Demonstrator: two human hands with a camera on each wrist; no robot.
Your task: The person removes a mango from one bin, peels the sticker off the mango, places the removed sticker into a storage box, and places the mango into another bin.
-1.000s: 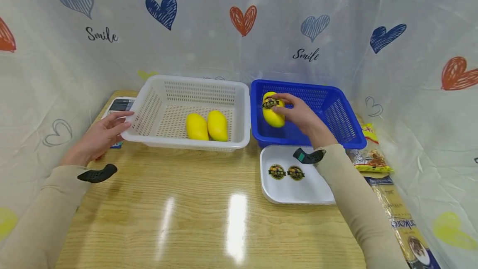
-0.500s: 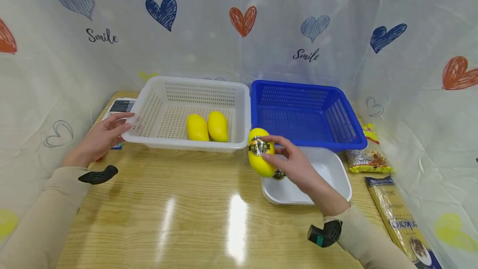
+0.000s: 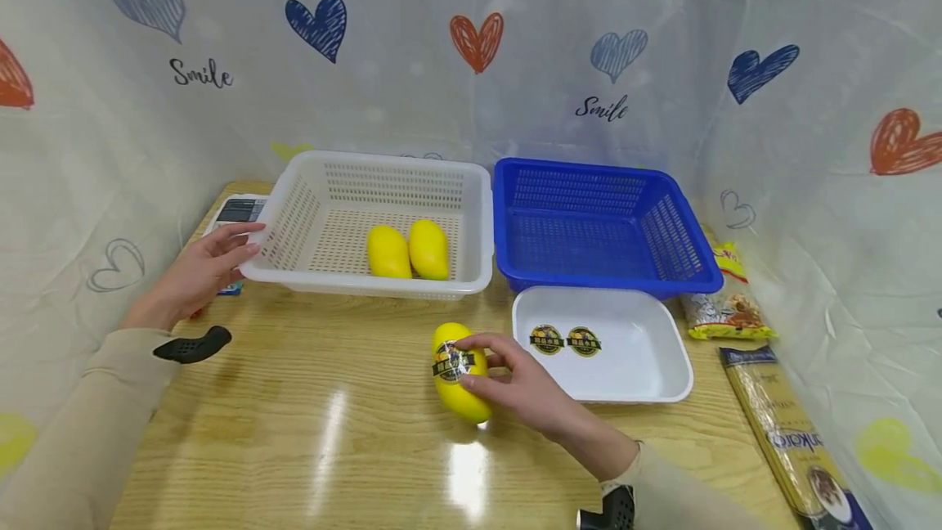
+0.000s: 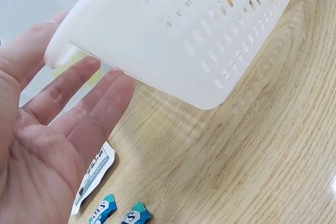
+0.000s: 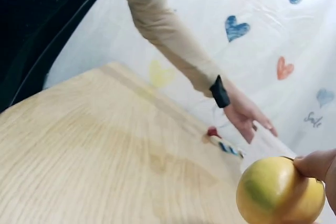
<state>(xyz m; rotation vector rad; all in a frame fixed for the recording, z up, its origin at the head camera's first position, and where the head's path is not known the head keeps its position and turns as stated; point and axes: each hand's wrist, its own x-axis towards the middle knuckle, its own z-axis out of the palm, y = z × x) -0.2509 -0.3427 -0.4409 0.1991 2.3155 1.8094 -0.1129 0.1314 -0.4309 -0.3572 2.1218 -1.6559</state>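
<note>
My right hand (image 3: 518, 383) holds a yellow mango (image 3: 455, 375) between thumb and fingers, just over the table left of the white tray (image 3: 633, 350). A black and gold round sticker is on the mango's skin. The right wrist view shows the mango (image 5: 273, 192) close up, with a greenish patch. My left hand (image 3: 202, 272) grips the left rim of a white basket (image 3: 331, 279), fingertips under the edge in the left wrist view. Two yellow mangoes (image 3: 388, 252) lie inside that basket, with no sticker visible on them. Two similar stickers (image 3: 547, 339) lie in the white tray.
A blue basket (image 3: 581, 278) stands right of the white one, behind the tray. At the right edge lie a snack bag (image 3: 728, 301) and a long gold packet (image 3: 791, 440). Small blue packets (image 4: 135, 214) lie beneath the white basket's left end. A heart-print sheet (image 3: 397, 96) encloses the table.
My right hand has carried the stickered mango out of the blue basket, toward me and left past the tray, to above the bare table. My left hand has stayed at the white basket's rim.
</note>
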